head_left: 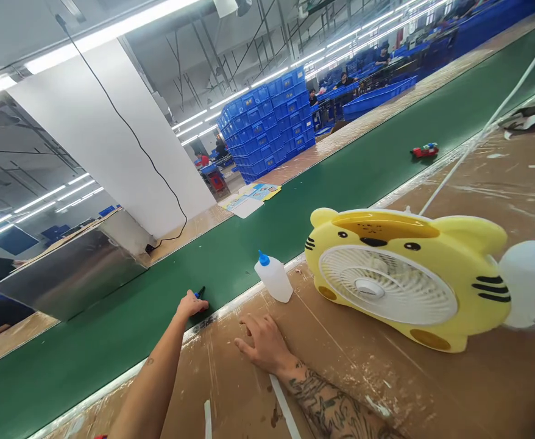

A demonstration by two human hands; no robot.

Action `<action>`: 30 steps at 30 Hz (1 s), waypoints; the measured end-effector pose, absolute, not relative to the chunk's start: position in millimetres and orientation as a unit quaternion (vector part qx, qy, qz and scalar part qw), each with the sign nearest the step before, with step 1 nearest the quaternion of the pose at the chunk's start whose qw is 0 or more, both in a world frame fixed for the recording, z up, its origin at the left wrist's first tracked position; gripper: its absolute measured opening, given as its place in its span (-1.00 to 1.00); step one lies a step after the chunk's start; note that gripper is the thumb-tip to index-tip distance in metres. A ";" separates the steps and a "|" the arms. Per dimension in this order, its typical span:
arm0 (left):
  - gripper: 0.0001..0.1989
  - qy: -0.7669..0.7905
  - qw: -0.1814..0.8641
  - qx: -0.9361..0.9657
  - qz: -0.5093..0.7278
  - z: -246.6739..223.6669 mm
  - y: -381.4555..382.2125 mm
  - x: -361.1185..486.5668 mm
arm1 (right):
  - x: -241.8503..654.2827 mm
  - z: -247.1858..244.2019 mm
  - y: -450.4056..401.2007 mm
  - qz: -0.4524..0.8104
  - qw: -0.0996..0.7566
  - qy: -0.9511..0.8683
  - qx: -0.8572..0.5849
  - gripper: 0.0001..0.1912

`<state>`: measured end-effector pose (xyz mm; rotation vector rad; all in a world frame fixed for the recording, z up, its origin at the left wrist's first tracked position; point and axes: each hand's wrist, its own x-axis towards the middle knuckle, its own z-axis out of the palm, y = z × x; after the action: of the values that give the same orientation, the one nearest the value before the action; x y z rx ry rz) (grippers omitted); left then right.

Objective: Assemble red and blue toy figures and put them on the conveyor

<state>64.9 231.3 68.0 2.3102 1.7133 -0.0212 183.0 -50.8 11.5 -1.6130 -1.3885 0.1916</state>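
My left hand (191, 305) reaches over the green conveyor belt (336, 189), its fingers closed round a small dark and blue object (200, 294) that is partly hidden. On the brown tabletop (244, 396) rests my right hand (264, 342), palm down with the fingers apart and nothing in it. Just beyond it stands a white bottle with a blue cap (275, 278), at the belt's edge. Farther along the belt, at the right, lies a small red toy (425, 151).
A yellow animal-shaped fan (386, 274) fills the right of the table, with a larger white bottle (523, 283) beside it. Across the belt are printed cardboard (251, 199) and stacked blue crates (267, 125). People sit at far benches.
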 end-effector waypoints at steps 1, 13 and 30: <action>-0.40 0.591 0.129 0.796 0.007 66.1 228.0 64.1 | 183.1 11.6 -51.1 0.084 0.481 -0.568 -0.662 -0.72; -0.47 0.427 0.281 0.767 0.389 22.0 77.3 49.2 | 183.2 7.7 -49.0 0.137 0.485 -0.553 -0.663 -0.82; -0.80 0.250 0.811 0.404 0.342 1.7 40.3 48.1 | 182.1 5.0 -47.6 0.249 0.472 -0.558 -0.636 -0.83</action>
<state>48.1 40.3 1.7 0.8625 0.5344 0.7303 182.1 -47.6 5.0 -1.5566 -1.3675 0.6090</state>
